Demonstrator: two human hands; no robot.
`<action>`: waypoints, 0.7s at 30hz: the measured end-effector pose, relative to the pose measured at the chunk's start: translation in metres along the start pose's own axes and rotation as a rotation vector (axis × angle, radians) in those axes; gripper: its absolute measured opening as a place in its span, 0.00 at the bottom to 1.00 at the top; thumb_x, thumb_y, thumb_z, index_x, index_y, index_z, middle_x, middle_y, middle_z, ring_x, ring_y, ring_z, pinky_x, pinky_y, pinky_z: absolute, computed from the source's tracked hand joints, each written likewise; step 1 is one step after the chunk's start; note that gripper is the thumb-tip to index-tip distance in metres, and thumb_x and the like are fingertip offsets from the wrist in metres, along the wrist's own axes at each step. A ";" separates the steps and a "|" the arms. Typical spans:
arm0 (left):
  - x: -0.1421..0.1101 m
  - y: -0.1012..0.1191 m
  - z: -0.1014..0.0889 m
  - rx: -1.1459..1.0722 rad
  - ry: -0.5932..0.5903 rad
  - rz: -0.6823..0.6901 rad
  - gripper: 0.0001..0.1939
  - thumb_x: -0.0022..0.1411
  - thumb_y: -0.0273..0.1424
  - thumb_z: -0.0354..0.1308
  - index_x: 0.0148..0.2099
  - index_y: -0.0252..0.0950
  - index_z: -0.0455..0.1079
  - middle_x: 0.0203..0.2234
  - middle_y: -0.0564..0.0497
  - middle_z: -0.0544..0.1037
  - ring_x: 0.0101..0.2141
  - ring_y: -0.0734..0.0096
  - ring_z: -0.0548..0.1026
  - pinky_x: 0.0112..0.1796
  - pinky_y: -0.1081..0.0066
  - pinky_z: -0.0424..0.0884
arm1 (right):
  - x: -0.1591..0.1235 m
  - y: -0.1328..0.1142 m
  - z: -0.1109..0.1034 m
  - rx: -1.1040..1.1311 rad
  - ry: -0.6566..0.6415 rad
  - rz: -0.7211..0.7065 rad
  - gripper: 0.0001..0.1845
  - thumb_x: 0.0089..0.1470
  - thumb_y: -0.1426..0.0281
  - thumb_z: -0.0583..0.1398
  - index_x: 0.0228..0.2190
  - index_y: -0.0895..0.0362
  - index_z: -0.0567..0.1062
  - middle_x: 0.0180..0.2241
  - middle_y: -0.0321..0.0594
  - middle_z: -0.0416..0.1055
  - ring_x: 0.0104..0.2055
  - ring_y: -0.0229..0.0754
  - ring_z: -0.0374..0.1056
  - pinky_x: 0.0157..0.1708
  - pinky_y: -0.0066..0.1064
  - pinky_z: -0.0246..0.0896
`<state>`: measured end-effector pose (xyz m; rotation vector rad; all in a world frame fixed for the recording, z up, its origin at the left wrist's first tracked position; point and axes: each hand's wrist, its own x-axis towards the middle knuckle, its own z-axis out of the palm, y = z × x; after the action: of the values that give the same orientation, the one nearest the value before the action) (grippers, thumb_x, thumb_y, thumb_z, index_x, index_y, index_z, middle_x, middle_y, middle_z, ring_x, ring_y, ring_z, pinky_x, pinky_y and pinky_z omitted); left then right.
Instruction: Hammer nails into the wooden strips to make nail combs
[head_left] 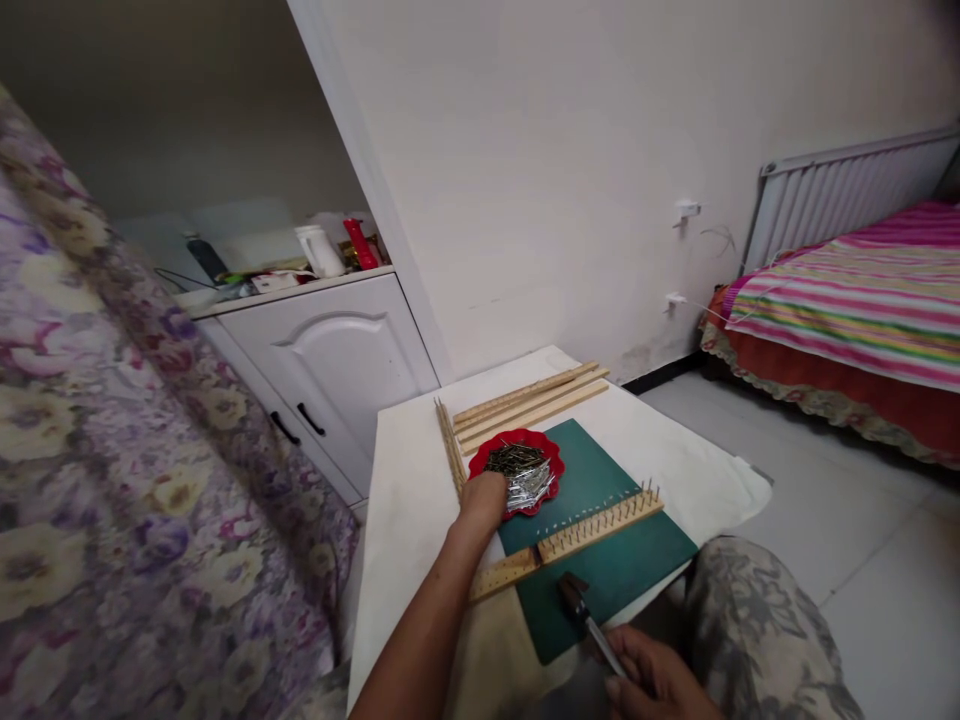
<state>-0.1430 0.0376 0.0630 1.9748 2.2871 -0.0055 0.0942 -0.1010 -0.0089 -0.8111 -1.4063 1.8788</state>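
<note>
My left hand (484, 500) reaches into a red dish (551, 462) heaped with dark and silver nails (523, 474); its fingers curl down into the pile and what they grip is hidden. My right hand (656, 682) is closed round the handle of a small hammer (583, 612), whose dark head rests on the green cutting mat (622, 560). A wooden strip (570, 542) with a row of upright nails lies across the mat between both hands.
More wooden strips (529, 400) lie at the far end of the low white table (405, 520). A flowered cloth (112, 450) is at left, a white cabinet (330, 360) behind, a striped bed (847, 310) and radiator (840, 195) at right. My knee (757, 620) is beside the table.
</note>
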 end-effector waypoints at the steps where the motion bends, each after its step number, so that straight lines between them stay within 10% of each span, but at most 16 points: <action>1: -0.001 0.000 -0.002 -0.005 0.001 0.014 0.07 0.46 0.22 0.56 0.28 0.33 0.74 0.29 0.42 0.79 0.34 0.59 0.75 0.34 0.69 0.64 | 0.000 0.000 0.001 0.007 -0.001 -0.005 0.21 0.43 0.51 0.61 0.27 0.57 0.72 0.22 0.32 0.66 0.23 0.35 0.60 0.25 0.25 0.55; 13: -0.057 0.000 -0.020 -0.020 0.154 0.124 0.10 0.59 0.27 0.46 0.36 0.38 0.69 0.31 0.46 0.76 0.34 0.63 0.73 0.34 0.71 0.61 | 0.000 0.001 0.002 0.005 0.015 -0.051 0.21 0.43 0.50 0.61 0.26 0.56 0.71 0.21 0.32 0.66 0.23 0.37 0.62 0.25 0.26 0.55; 21: -0.149 0.023 0.050 -0.558 0.027 0.434 0.06 0.59 0.26 0.48 0.32 0.38 0.64 0.28 0.52 0.73 0.31 0.71 0.70 0.32 0.75 0.60 | -0.005 -0.015 0.007 0.021 0.266 -0.101 0.15 0.44 0.58 0.64 0.28 0.57 0.72 0.23 0.32 0.67 0.27 0.38 0.62 0.28 0.27 0.57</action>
<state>-0.0951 -0.1096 0.0288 2.0861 1.5759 0.6239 0.0937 -0.1061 0.0081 -0.9243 -1.2371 1.6394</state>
